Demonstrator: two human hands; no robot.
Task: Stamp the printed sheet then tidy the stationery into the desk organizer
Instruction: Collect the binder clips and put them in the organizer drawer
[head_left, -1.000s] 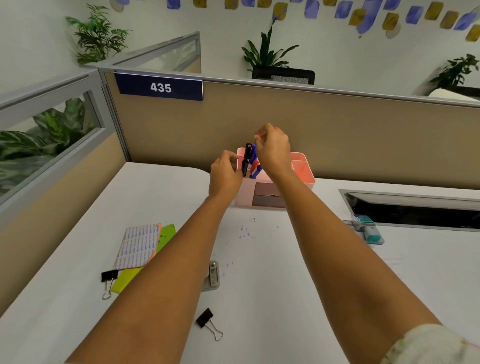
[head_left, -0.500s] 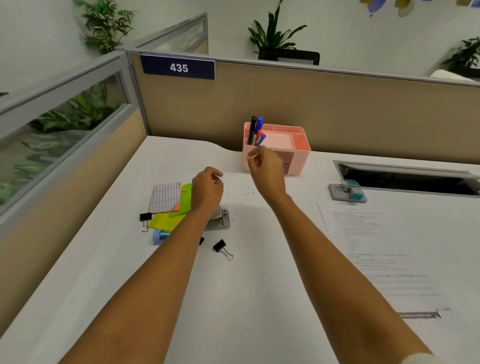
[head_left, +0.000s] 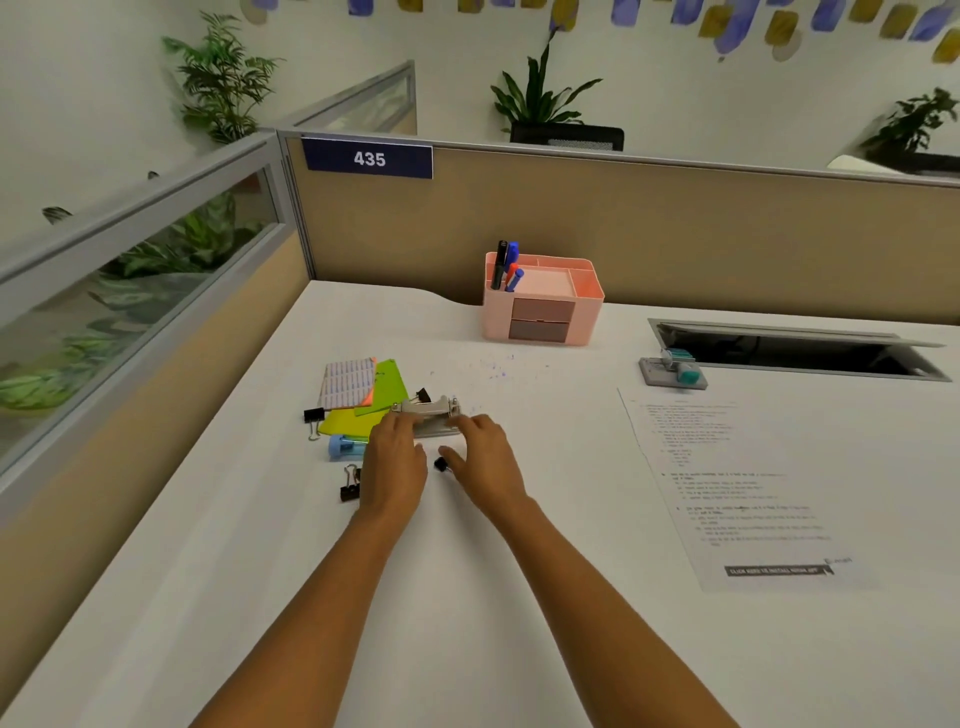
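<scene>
Both hands withdrawn from pink organizer (head_left: 543, 304) at desk's back edge; left hand (head_left: 393, 462) and right hand (head_left: 484, 460) now flank the metal stapler (head_left: 431, 415).

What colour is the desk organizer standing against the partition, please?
Pale pink, with two grey-brown drawer fronts; the desk organizer shows clearly in the head view.

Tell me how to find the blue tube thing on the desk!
Start at the pink organizer by the partition, then come toward the green paper on the desk's left side. Just below its near edge, left of the left hand, lies the light blue tube. It is the only blue thing there; the binder clips nearby are black.
</scene>
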